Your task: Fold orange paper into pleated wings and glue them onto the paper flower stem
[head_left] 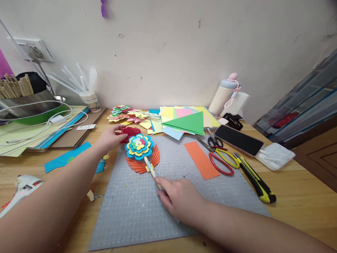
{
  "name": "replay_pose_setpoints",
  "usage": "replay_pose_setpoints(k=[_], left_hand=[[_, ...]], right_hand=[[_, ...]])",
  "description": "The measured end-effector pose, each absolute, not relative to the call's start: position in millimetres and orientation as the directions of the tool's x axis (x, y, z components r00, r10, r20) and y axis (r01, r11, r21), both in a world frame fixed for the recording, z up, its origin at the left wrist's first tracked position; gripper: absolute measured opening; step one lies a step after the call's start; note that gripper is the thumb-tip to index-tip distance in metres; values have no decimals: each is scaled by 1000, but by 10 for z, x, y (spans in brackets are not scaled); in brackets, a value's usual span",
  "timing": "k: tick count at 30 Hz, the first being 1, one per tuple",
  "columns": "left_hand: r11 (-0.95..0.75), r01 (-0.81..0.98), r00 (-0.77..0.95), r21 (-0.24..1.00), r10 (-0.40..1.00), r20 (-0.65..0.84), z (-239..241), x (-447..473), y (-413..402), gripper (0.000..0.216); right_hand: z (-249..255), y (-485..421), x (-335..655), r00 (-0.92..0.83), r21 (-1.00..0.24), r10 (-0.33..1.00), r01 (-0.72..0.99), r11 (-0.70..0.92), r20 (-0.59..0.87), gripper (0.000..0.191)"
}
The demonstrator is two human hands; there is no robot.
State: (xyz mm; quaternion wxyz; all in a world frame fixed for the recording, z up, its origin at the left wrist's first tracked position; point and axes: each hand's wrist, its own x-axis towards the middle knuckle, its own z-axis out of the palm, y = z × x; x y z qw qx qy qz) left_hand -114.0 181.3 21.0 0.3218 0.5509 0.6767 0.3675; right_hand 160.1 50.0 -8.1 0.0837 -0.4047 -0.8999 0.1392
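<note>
A layered paper flower (pixel 139 146) in blue, yellow and red lies on the grey cutting mat (pixel 131 218). Its stick stem (pixel 150 167) is wrapped in pale paper and carries pleated orange leaves (pixel 137 166). My right hand (pixel 181 198) is closed round the lower stem, whose end is hidden beneath the palm. Behind the bloom, my left hand (pixel 113 135) has its fingers curled at the left edge of some crumpled red paper (pixel 131 132). Right of the flower lies an orange paper strip (pixel 201 160).
Scissors (pixel 225 165) and a utility knife (pixel 255 179) rest on the mat's right side, near a phone (pixel 239 140). Coloured paper sheets (pixel 184 121) and finished flowers (pixel 119 114) line the wall. At left are a glue gun (pixel 26 188), blue paper (pixel 67 156) and a straw-filled cup (pixel 90 101).
</note>
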Motion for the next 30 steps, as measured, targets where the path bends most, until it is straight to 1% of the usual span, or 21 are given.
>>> replay_pose_setpoints(k=[3,5,7,10,12,14,17,19,21,24,27,30], left_hand=[[113,563,-178,819,984,-13,218,-1114,1808,36],[109,626,-203,772,979,26,241,-1101,1804,31],[114,707,-258,697,960,105,287,-1119,1793,32],[160,820,-356,549,894,271,383,-1247,1761,35],[234,856,-422,462,831,362,434,-1397,1737,38],[327,855,-486,402,774,405,454,-1561,1721,44],[440,828,-552,348,746,371,437,-1715,1729,54],[444,841,-536,311,763,361,424,-1695,1766,61],[365,894,-442,259,813,380,431,-1583,1840,63],[198,960,-260,197,892,370,491,-1366,2038,56],[135,967,-199,214,929,313,562,-1274,2331,52],[179,938,-257,298,934,249,567,-1364,2646,51]], right_hand=[[-78,500,1596,-654,-325,756,709,626,32,32],[-77,503,1592,-653,-325,757,710,625,30,32],[-74,507,1591,-653,-320,756,711,626,30,32],[-65,512,1595,-653,-312,757,713,628,28,31],[-62,513,1598,-654,-315,755,711,629,33,31],[-66,513,1600,-659,-323,751,703,634,40,30],[-82,513,1599,-662,-318,749,702,638,41,31],[-89,513,1598,-659,-318,751,704,635,40,31],[-87,513,1598,-661,-328,750,700,635,41,31],[-74,514,1599,-664,-336,747,697,634,30,32],[-66,513,1596,-662,-330,750,706,627,9,33],[-73,511,1589,-659,-334,752,706,625,16,33]])
